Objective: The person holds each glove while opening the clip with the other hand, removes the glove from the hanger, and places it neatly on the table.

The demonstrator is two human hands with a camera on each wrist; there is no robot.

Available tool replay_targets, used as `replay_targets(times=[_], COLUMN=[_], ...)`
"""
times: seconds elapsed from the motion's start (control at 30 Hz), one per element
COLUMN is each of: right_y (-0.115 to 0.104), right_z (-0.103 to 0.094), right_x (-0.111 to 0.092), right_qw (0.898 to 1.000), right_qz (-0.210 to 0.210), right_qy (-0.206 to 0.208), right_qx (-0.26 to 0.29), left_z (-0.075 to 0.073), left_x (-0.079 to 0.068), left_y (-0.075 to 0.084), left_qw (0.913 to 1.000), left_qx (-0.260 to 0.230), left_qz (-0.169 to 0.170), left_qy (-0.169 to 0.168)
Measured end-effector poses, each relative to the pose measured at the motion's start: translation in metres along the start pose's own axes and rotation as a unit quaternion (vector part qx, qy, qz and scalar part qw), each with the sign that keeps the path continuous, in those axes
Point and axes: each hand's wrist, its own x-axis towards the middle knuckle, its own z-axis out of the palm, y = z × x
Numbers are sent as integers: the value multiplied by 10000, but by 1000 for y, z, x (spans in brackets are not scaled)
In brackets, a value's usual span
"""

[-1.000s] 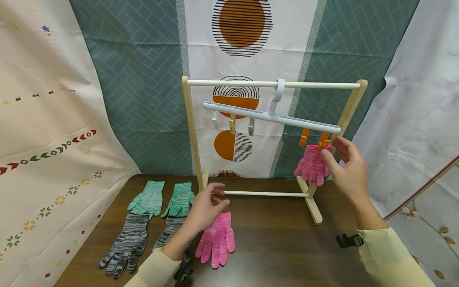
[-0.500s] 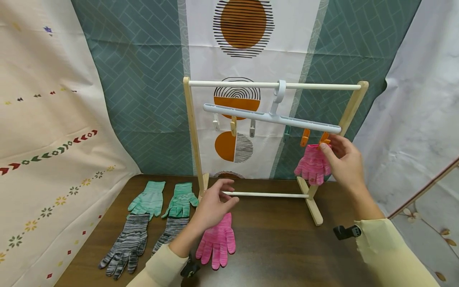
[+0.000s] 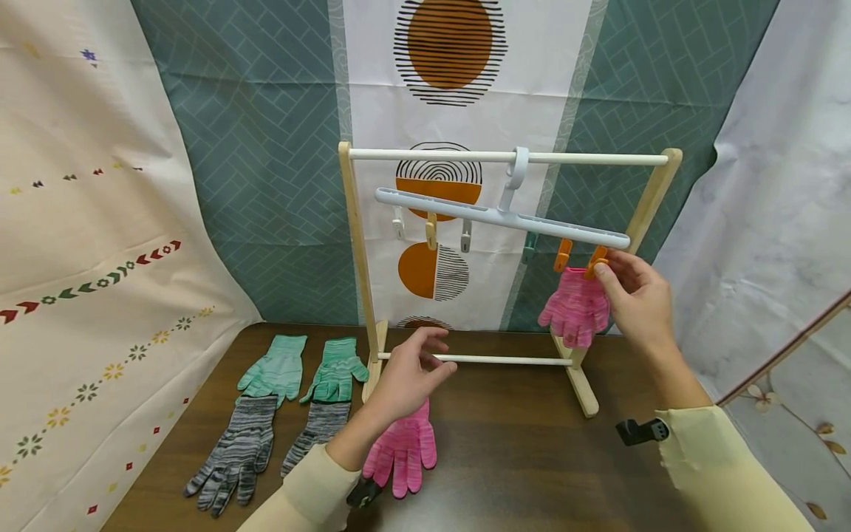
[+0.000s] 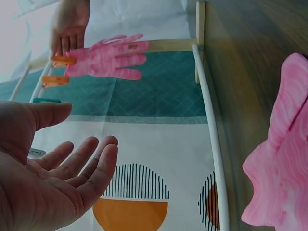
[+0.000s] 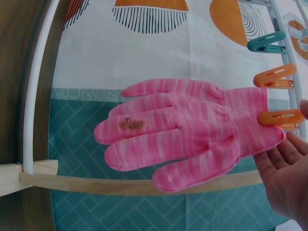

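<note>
A pink glove [image 3: 575, 307] hangs by its cuff from an orange clothespin [image 5: 281, 117] at the right end of a pale blue hanger [image 3: 499, 216]. At that clothespin my right hand [image 3: 638, 303] pinches with the thumb, its other fingers behind the cuff in the right wrist view. A second orange clothespin [image 5: 275, 76] sits beside it at the cuff's other side; whether it grips the cuff I cannot tell. My left hand [image 3: 408, 373] holds nothing, fingers loosely bent, above another pink glove [image 3: 404, 451] lying on the table and partly hidden by the arm.
The hanger hooks over the top bar of a wooden rack [image 3: 432, 154] and tilts down to the right. More clothespins, such as a yellow one [image 3: 431, 230], hang along it. Green-and-grey gloves [image 3: 255, 421] lie at the table's left. Patterned cloths surround the table.
My right hand has closed in on the orange clothespin and now pinches it; the hanging glove has shifted slightly left. My left hand has moved right and a little up.
</note>
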Motion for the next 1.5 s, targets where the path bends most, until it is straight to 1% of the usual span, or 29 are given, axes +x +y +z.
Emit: replay_targets(times=[0.2,0.4,0.63,0.8,0.9,1.03,1.23,1.5], right_y=[-3,-3,-6,-11,-14,-17,-23,-29], right_z=[-1,-1,0,1,0,1,3,5], right_x=[-3,-9,-15,-22,-27,-32,-39,-45], right_qw=[10000,9997,9994,9997,9999,9999,9995,9973], right_qz=[-68,-182,-167,-227,-135,31,189,390], right_qy=[16,43,91,6,-55,-112,-157,-124], right_qx=[-29,122,298,133,-7,0,174,608], left_z=[6,15,25,31,35,41,49,61], left_x=[6,14,21,25,28,31,36,47], left_y=[6,11,17,22,25,31,41,45], left_qw=[9999,9996,9992,9987,9983,9979,9965,9916], left_qx=[-89,-162,-207,-260,-285,-369,-621,-1113], left_qz=[111,193,250,344,421,439,445,482], left_qy=[-76,-150,-215,-260,-277,-297,-332,-441])
